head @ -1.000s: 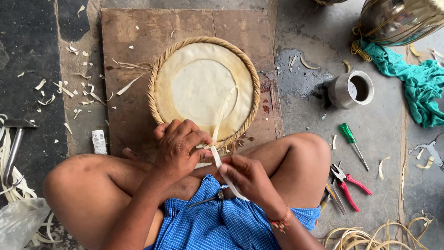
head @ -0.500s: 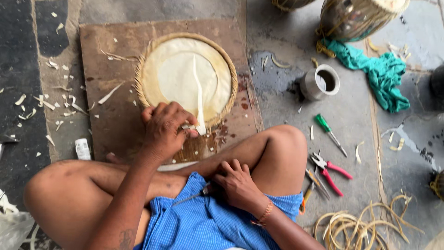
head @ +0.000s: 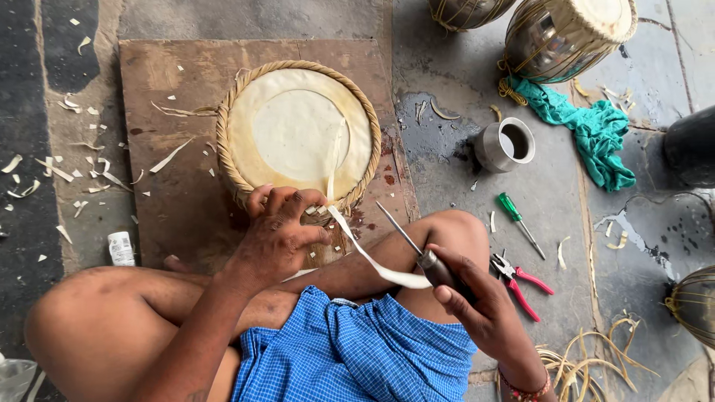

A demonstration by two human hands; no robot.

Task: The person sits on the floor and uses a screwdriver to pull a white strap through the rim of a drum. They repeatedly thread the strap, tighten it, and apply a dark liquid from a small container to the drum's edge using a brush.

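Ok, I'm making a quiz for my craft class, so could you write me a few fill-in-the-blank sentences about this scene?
1. The left hand grips the near rim of the round drum head, which lies on a ____ board.
2. The right hand holds a pointed metal tool and a pale ____.
3. The screwdriver on the floor has a ____ handle.
4. The pliers have ____ handles.

Missing words: wooden; strip; green; red

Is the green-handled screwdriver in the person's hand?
No. The green-handled screwdriver lies on the floor beside the metal cup, while the right hand holds a dark-handled pointed tool.
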